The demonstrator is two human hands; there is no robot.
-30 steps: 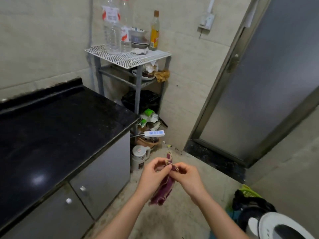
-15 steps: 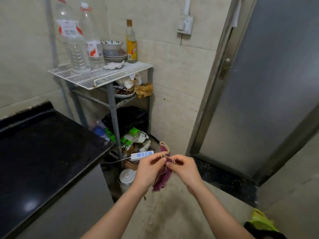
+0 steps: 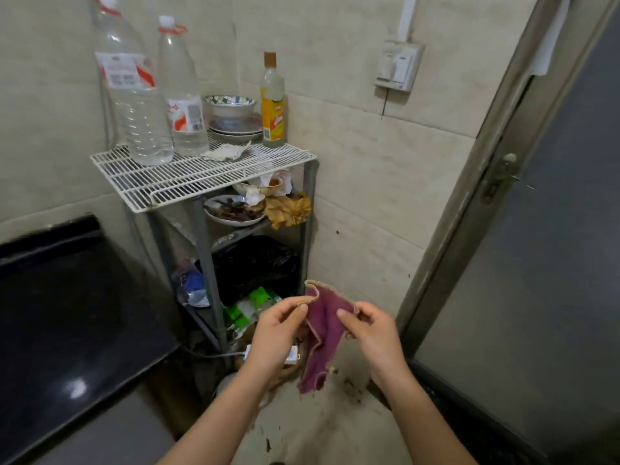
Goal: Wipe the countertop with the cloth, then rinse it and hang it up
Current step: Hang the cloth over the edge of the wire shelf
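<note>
Person is holding the purple cloth in mid-air, off the right edge of the black worktop, in front of the wire rack. Left hand is pinching its upper-left hem, right hand is pinching the upper-right hem. The lower corner is hanging free.

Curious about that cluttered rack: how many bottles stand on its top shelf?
3: a large clear water bottle at the left, a smaller clear bottle beside it, a yellow-labelled bottle at the right. More could hide behind.
</note>
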